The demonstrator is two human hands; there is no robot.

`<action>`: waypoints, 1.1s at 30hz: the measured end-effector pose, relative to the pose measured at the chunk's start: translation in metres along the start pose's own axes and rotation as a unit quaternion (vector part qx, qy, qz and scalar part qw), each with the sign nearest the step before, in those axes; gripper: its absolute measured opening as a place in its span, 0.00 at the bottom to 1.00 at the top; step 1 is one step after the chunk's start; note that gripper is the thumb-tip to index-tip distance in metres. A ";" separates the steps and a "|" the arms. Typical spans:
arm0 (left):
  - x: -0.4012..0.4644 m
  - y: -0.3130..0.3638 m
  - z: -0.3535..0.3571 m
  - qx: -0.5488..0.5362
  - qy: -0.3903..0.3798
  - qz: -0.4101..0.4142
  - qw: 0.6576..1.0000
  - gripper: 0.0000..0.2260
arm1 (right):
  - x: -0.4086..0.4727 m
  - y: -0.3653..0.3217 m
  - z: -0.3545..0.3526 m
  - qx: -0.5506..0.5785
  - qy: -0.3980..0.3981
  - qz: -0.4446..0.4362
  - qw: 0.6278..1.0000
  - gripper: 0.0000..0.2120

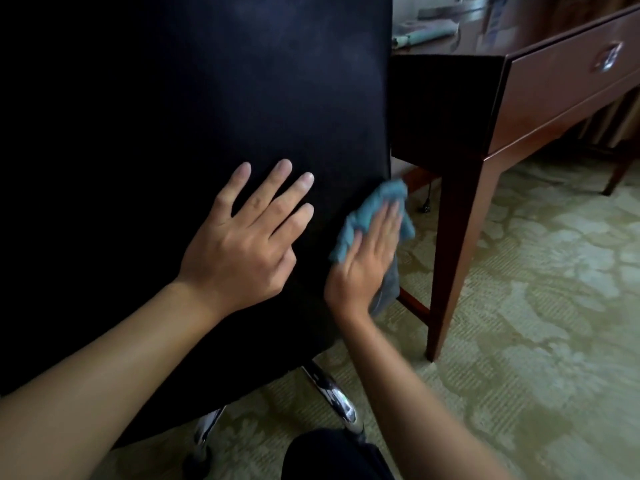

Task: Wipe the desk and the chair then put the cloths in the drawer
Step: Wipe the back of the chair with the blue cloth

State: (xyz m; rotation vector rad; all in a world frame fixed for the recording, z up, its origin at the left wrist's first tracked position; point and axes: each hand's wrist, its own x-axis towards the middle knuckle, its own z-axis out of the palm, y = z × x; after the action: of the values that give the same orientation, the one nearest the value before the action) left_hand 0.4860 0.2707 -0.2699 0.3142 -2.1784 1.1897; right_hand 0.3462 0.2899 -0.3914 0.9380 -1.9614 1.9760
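The black back of the chair [194, 98] fills the left half of the view. My left hand [242, 244] lies flat on it, fingers spread and straight. My right hand [367, 265] presses a blue cloth [374, 216] against the chair back's right edge, fingers straight over the cloth. A second pale teal cloth [426, 32] lies on the top of the brown wooden desk [460, 50] at the upper right. The desk's drawer [568, 74] shows a metal handle [607, 57] and looks closed.
The desk's legs [446, 258] stand to the right of the chair on patterned green carpet [536, 306]. Chrome chair base legs [332, 393] stick out at the bottom. My dark-clothed knee [332, 455] is at the lower edge.
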 end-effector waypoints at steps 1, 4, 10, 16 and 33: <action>0.001 0.001 0.000 0.000 -0.001 0.000 1.000 0.18 | -0.024 0.019 -0.005 0.003 -0.019 0.049 0.999 0.25; 0.003 0.001 -0.001 -0.003 -0.003 0.001 1.000 0.17 | -0.053 0.042 -0.016 -0.005 -0.063 0.105 0.992 0.27; 0.003 0.001 0.000 -0.014 0.000 -0.002 1.000 0.17 | 0.046 -0.011 -0.010 0.034 -0.029 0.007 0.999 0.25; 0.003 0.002 0.001 -0.014 0.002 -0.003 1.000 0.17 | -0.086 0.067 -0.025 0.048 -0.068 0.244 0.966 0.25; 0.005 0.003 -0.001 -0.036 0.000 -0.019 0.999 0.16 | -0.128 0.050 -0.015 0.001 -0.145 0.017 0.989 0.26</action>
State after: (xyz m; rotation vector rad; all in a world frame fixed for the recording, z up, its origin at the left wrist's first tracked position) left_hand 0.4809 0.2740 -0.2682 0.3217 -2.1997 1.0878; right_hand 0.4135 0.3358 -0.5036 1.2637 -2.1347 1.9509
